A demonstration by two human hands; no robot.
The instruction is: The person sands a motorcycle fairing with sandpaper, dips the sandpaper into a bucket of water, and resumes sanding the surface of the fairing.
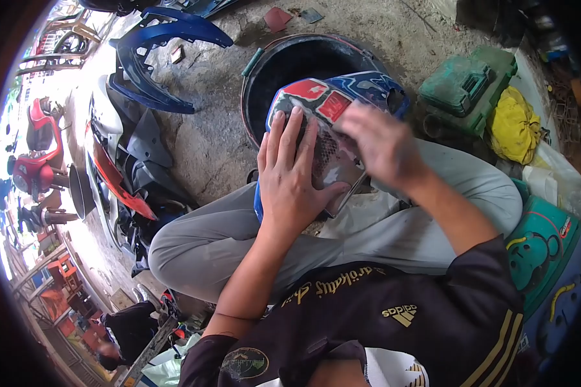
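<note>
A motorcycle fairing panel (pixel 331 151), blue, red and white with dull grey patches and a mesh-like area, lies across my crossed legs and reaches over the rim of a black bucket (pixel 246 103). My left hand (pixel 286 169) rests flat on the panel's left part, fingers stretched out and thumb apart. Over the panel's right part is my right hand (pixel 382 143), smeared by motion. Whether anything lies beneath its fingers is hidden. A second blue, patterned part (pixel 374 84) shows at the bucket, behind the panel.
Blue fairing pieces (pixel 152 97) and other body panels (pixel 126 174) lie left on the concrete. Red sandpaper-like scraps (pixel 277 19) are beyond the bucket. To the right stand a green tool case (pixel 465 87), a yellow bag (pixel 515 126) and a teal box (pixel 539 248). Another person (pixel 129 329) is lower left.
</note>
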